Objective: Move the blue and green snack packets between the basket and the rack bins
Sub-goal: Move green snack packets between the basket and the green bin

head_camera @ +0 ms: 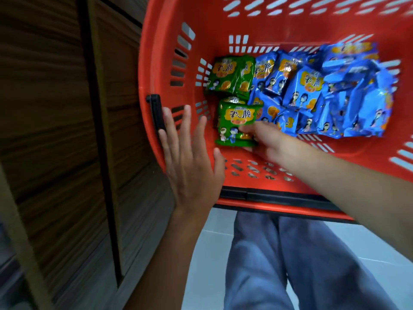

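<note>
Right hand (268, 142) pinches a green packet (237, 117) in the basket (156, 63); left hand (192, 162), spread empty, hovers beside.

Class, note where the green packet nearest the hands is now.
Head view: the green packet sits low on the left of the red basket, gripped by the right hand, below other green packets, left of the blue packets.

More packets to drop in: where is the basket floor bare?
Bare: a narrow strip between the green packets and the basket's left wall, and a strip between the blue packets and the near wall. The right side is piled full.
</note>
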A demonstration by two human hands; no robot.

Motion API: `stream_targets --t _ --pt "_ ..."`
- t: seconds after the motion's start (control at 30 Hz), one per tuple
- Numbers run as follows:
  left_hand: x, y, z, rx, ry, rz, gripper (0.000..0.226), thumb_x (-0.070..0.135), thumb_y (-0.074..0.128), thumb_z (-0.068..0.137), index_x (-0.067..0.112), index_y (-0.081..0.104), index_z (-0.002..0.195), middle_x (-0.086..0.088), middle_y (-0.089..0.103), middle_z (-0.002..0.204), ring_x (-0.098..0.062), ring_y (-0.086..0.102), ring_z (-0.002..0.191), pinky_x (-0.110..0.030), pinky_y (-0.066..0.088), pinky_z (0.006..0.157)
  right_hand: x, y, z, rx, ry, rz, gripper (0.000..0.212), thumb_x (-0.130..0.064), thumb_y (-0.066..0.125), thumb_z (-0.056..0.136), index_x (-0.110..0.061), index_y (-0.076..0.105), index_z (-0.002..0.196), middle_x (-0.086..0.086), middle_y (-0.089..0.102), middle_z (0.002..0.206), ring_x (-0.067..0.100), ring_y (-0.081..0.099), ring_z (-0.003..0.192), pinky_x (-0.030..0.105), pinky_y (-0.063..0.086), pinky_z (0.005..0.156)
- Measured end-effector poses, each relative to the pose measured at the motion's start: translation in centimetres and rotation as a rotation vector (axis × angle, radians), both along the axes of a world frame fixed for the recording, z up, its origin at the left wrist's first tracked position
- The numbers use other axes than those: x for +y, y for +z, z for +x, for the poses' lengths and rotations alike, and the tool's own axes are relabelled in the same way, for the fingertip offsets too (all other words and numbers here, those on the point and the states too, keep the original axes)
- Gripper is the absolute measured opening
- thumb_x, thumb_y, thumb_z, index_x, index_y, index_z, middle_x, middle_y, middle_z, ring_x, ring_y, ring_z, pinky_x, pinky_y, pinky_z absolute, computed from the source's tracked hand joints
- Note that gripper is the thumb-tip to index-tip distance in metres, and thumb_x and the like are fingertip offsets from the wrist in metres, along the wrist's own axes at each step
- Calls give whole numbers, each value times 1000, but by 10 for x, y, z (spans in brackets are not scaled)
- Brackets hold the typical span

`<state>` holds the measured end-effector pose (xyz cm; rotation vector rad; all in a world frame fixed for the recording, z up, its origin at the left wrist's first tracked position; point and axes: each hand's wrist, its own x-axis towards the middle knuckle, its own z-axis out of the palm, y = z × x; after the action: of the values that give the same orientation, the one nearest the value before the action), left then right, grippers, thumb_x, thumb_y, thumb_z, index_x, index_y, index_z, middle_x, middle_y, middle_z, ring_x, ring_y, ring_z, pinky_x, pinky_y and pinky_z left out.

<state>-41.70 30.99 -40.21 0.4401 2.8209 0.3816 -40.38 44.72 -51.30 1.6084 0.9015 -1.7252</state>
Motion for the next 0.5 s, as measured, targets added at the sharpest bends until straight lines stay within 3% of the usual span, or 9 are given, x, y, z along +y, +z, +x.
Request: stream_targets --t 0.07,0.13,0.23,0.27,0.33,0.4,0.43,0.47,0.5 --pt "6 2 -3 -53 -29 85 51 17 53 82 0 49 131 -18 34 149 -29 10 143 -38 9 117 13 23 12 74 52 -27 35 -7 66 81 -10 56 114 8 66 106 22 64 97 41 51 92" --pt "14 4 -6 -166 15 139 57 21 46 88 0 37 140 -16 22 155 -28 12 145 -33 14 118 25 45 20 175 66 -80 37 -6 64 82 -7 57 118 8 68 109 21 65 99 40 52 90" --pt "27 -2 -13 -540 261 210 68 29 44 97 7 8 150 -10 13 158 -21 18 145 -18 12 112 32 62 23 255 55 -118 34 -8 59 86 -5 58 119 10 67 113 22 63 104 38 51 88" --pt "31 -6 -17 -682 397 254 68 31 45 97 10 8 151 -10 23 156 -21 28 141 -19 17 111 32 63 21 261 63 -117 34 -8 58 87 -3 57 121 12 66 115 24 61 107 40 50 91" --pt "39 -14 -28 -864 665 370 53 28 50 96 12 34 143 -11 52 137 -23 54 121 -31 41 104 28 61 15 264 118 -100 37 -9 59 87 -1 55 124 14 63 120 27 58 113 44 46 99" --pt "43 -20 -37 -919 877 487 29 22 53 95 9 57 121 -10 66 111 -19 66 89 -25 57 75 23 57 4 288 197 -44 35 -13 60 87 -1 58 120 13 62 121 28 57 114 41 43 101" --pt "44 -24 -41 -925 951 516 26 20 53 95 7 60 117 -11 67 105 -18 66 82 -22 56 67 22 52 -2 317 240 9 24 -15 61 87 -4 65 108 7 66 111 24 60 104 33 45 97" --pt "43 -30 -45 -931 1003 518 27 19 53 96 5 60 117 -13 67 105 -21 66 84 -24 55 68 22 47 -10 331 276 89 10 -18 61 87 -12 69 90 -2 68 93 18 61 88 23 46 88" --pt "43 -34 -49 -938 1040 501 28 19 52 96 4 58 119 -15 66 109 -25 66 91 -29 55 75 23 39 -19 336 287 196 12 -21 61 87 -18 67 76 -8 64 77 13 57 75 19 44 80"
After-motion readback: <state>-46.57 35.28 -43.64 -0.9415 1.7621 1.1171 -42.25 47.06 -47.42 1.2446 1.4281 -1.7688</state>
